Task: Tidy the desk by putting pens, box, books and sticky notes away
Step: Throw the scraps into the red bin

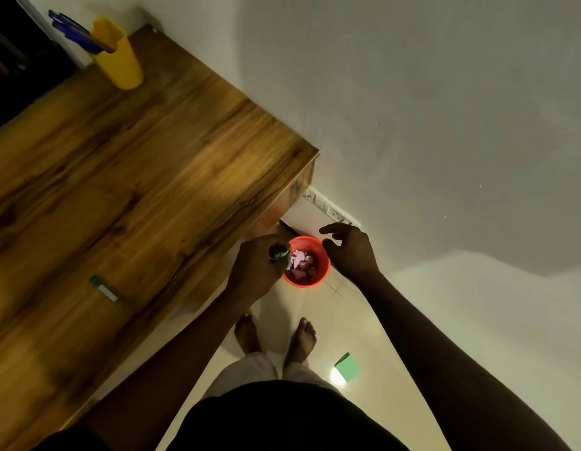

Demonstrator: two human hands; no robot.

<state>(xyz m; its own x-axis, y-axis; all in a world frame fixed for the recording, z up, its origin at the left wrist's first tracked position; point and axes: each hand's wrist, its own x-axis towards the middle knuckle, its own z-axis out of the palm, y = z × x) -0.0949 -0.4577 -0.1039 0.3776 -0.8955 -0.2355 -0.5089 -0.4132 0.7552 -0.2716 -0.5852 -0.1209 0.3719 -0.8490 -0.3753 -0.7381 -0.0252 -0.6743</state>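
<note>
My left hand (pixel 255 271) grips a crumpled green sticky note (pixel 280 253) just over the left rim of a red bin (pixel 320 275) that stands on the floor by the desk's corner. Crumpled pink and white paper (pixel 301 265) lies in the bin. To the right of the bin my right hand (pixel 349 250) hovers with loosely curled fingers, holding nothing. A yellow pen holder (pixel 119 58) with blue pens (pixel 72 32) stands at the far end of the wooden desk (pixel 146 164). A small teal and white item (pixel 105 290) lies on the desk near its front edge.
A green pad of sticky notes (pixel 347 367) lies on the tiled floor to the right of my bare feet (pixel 276 335). A white wall with a socket strip (pixel 329 209) runs close behind the bin. The desk's corner overhangs the floor beside the bin.
</note>
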